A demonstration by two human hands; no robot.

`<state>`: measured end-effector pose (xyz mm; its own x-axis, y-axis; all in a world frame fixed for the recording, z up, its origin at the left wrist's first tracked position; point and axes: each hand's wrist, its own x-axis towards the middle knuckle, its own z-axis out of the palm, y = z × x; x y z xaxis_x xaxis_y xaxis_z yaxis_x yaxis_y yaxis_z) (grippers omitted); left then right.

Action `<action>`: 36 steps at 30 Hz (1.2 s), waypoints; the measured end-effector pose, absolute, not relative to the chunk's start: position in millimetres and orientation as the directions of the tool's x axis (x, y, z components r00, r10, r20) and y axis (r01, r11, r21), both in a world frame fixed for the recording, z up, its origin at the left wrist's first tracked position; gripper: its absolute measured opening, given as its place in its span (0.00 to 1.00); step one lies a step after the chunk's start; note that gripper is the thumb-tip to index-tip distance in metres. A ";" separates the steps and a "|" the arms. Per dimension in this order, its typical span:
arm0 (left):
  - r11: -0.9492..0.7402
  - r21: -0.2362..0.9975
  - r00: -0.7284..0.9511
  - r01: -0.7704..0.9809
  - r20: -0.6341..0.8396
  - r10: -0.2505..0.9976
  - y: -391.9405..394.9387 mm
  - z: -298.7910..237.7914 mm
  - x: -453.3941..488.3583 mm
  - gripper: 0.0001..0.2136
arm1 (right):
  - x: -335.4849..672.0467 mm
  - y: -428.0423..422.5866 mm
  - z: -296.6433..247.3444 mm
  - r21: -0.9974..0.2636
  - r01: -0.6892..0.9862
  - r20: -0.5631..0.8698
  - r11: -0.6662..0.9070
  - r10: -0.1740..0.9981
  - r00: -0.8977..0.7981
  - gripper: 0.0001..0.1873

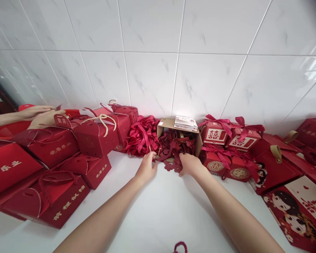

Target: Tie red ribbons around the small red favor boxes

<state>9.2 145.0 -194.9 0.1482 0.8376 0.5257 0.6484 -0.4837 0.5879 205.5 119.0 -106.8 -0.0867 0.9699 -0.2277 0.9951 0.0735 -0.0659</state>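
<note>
A small cardboard box (199, 144) lies with its open side toward me, against the wall. Dark red straps with flower-shaped ends (171, 163) fill it and spill out over its front edge. My right hand (190, 164) is at the right of this spill, its fingers closed on the straps and partly hidden. At the box's left front corner is my left hand (146, 167), thumb and fingers drawn together; what they grip is too small to make out. Beside that hand, a heap of shiny crimson ribbons (142, 135) touches the box.
Red gift boxes with rope handles (64, 196) are stacked at left; another person's hands (43, 116) work behind them. Ribboned favour boxes (216, 133) and larger red boxes (302, 211) stand at right. Cards (185, 123) lie atop the cardboard box. A red cord loop (180, 245) shows at the bottom.
</note>
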 end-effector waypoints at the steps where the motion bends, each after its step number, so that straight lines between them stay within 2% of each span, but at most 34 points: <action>1: -0.483 0.587 0.134 0.649 0.537 0.833 145.6 -194.8 8.7 0.11 | 204.3 119.0 -107.1 -0.048 0.997 -0.230 0.068 0.970 -0.077 0.17; 6: -0.524 0.567 0.092 0.636 0.619 0.780 143.4 -178.3 8.9 0.05 | 205.7 119.8 -104.9 -0.037 0.995 -0.250 0.093 0.963 -0.100 0.15; 10: -0.582 0.528 0.109 0.618 0.677 0.728 142.9 -151.2 22.5 0.06 | 209.4 121.5 -103.8 -0.076 0.993 -0.295 0.085 0.950 -0.104 0.14; 14: -0.606 0.496 0.164 0.622 0.675 0.719 173.9 -129.3 49.1 0.06 | 209.8 121.5 -103.1 -0.137 0.989 -0.331 0.060 0.938 -0.102 0.15; 18: -0.613 0.460 0.260 0.642 0.622 0.738 222.8 -115.2 68.0 0.10 | 213.2 120.8 -101.6 -0.256 0.965 -0.354 0.055 0.924 -0.146 0.14; 21: -0.617 0.427 0.304 0.661 0.599 0.741 230.6 -111.6 65.5 0.17 | 219.5 123.4 -100.7 -0.439 0.897 -0.317 0.055 0.924 -0.212 0.09; 24: -0.615 0.405 0.293 0.676 0.618 0.729 202.7 -120.2 51.9 0.17 | 221.6 129.5 -100.4 -0.677 0.735 -0.178 0.043 0.959 -0.221 0.06; 26: -0.615 0.406 0.279 0.676 0.631 0.723 175.4 -132.4 41.3 0.15 | 218.6 134.1 -99.6 -0.825 0.564 -0.067 0.029 0.987 -0.148 0.08; 28: -0.607 0.423 0.264 0.673 0.629 0.731 151.6 -147.3 32.2 0.13 | 214.1 137.9 -97.6 -0.935 0.355 0.007 0.024 0.999 -0.048 0.04; 29: -0.601 0.433 0.261 0.672 0.622 0.739 142.9 -154.7 28.8 0.13 | 212.4 139.3 -96.3 -0.969 0.245 0.026 0.027 1.000 -0.007 0.02; 32: -0.592 0.458 0.279 0.664 0.583 0.763 131.1 -171.0 23.7 0.11 | 212.0 141.5 -91.6 -0.999 -0.039 0.026 0.029 0.998 0.060 0.06; 36: -0.595 0.469 0.337 0.653 0.523 0.783 132.4 -176.0 25.2 0.08 | 218.7 139.2 -84.6 -0.968 -0.249 -0.035 -0.012 0.995 0.089 0.07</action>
<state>25.2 132.4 -176.0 0.3372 0.7827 0.5231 0.6533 -0.5946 0.4686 218.7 139.2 -84.6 0.0895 0.9954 -0.0351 -0.2494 -0.0117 -0.9683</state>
